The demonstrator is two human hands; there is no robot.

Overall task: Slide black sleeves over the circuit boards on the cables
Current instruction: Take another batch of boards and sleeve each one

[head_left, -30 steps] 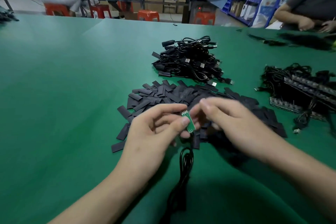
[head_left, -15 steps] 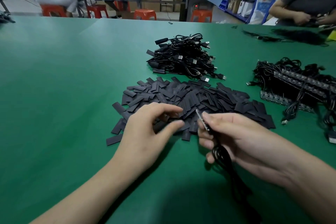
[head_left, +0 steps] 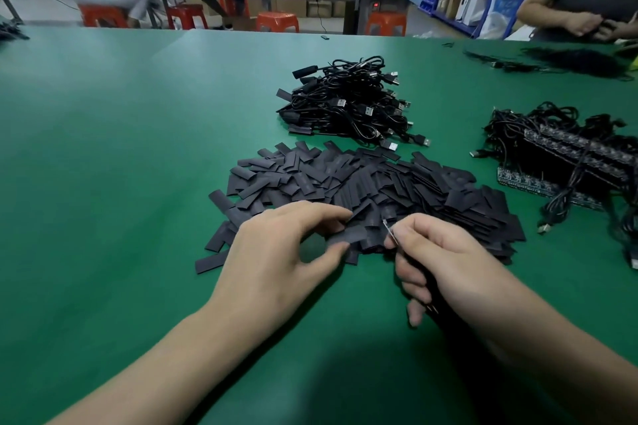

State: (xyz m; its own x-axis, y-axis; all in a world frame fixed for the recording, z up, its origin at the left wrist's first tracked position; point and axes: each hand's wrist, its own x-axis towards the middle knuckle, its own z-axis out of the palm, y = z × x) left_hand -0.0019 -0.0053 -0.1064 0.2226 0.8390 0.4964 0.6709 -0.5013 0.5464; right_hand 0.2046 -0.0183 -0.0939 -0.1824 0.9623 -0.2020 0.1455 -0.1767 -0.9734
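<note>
The right hand (head_left: 445, 266) pinches a small thin circuit board (head_left: 389, 231), seen edge-on, and its thin black cable (head_left: 431, 300) runs down through the curled fingers. The left hand (head_left: 276, 252) curves thumb and forefinger over the near edge of a heap of flat black sleeves (head_left: 379, 183) on the green table (head_left: 121, 148). I cannot tell whether it grips one. Behind lies a pile of coiled black USB cables (head_left: 348, 103).

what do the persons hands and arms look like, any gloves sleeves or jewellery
Both are bare. The left hand and right hand wear no gloves, and no rings show on the fingers that are visible. The left forearm and right forearm are uncovered all the way to the frame edge: no sleeve, watch or wristband is in view.
</note>
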